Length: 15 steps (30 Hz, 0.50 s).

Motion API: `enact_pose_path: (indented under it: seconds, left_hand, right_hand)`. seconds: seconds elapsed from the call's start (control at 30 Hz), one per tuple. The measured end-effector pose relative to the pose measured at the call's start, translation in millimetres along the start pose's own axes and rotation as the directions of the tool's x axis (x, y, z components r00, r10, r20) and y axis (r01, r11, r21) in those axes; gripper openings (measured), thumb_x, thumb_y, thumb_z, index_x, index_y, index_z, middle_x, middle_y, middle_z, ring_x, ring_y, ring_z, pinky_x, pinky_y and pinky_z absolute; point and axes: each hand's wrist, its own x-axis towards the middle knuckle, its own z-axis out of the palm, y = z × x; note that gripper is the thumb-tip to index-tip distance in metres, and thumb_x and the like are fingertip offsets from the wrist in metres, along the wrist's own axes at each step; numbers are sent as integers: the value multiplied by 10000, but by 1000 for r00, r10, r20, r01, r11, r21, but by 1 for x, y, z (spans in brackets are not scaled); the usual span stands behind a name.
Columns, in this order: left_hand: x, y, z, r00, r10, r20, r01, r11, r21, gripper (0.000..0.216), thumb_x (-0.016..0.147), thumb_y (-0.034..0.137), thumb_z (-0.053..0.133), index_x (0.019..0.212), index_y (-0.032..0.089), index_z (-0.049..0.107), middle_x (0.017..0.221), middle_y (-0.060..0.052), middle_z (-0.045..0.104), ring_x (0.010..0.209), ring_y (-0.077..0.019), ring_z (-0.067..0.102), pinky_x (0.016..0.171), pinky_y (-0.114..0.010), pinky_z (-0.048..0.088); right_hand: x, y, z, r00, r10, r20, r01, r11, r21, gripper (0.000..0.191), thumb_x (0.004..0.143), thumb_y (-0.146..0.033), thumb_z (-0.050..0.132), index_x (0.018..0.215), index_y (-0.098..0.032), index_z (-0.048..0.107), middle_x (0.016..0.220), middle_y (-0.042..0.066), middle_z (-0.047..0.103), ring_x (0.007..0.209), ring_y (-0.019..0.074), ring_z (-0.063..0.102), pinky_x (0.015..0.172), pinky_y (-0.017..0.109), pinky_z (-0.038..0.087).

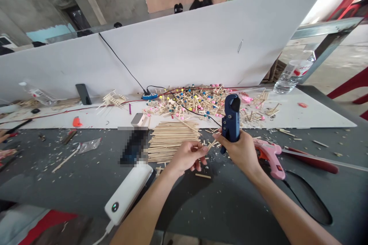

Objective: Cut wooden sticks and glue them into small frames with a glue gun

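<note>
My left hand (188, 156) pinched a thin pale wooden stick (212, 145); my right hand (244, 154) gripped a dark-blue hand tool (230, 120) above the dark-grey surface (230, 210).

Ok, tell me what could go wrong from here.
First, the left grip pinches a thin stick close to the blue tool in the right grip, so a fingertip might get nipped. Second, a pink glue gun lies right beside the right grip; a sideways move could knock it, and whether it is hot cannot be seen. Third, the left grip sits against the laid-out sticks and may push them askew.
</note>
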Motion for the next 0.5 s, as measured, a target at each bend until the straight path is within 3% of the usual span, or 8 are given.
enact_pose_path:
  seconds: [0.13, 0.5]
  left_hand:
    - [-3, 3, 1, 999, -27, 24, 27, 999, 20, 507, 773, 662, 674, 769, 177, 527, 468, 49, 545, 323, -62, 450, 299, -141, 248]
    - [-1, 4, 1, 998, -50, 42, 54, 993, -107, 507, 719, 627, 741, 813, 167, 549, 589, -13, 660, 384, -94, 555, 316, -156, 360]
  right_hand:
    - [1, 1, 0, 1000, 1, 5, -1, 1000, 1, 452, 696, -562, 749, 862, -142, 720, 734, 66, 717, 637, 219, 627, 590, 309, 465]
    - [3, 1, -1, 1000, 16, 24, -17, 999, 32, 430, 693, -535, 754, 870, -145, 712, 694, 44, 691, 620, 203, 600, 567, 297, 454]
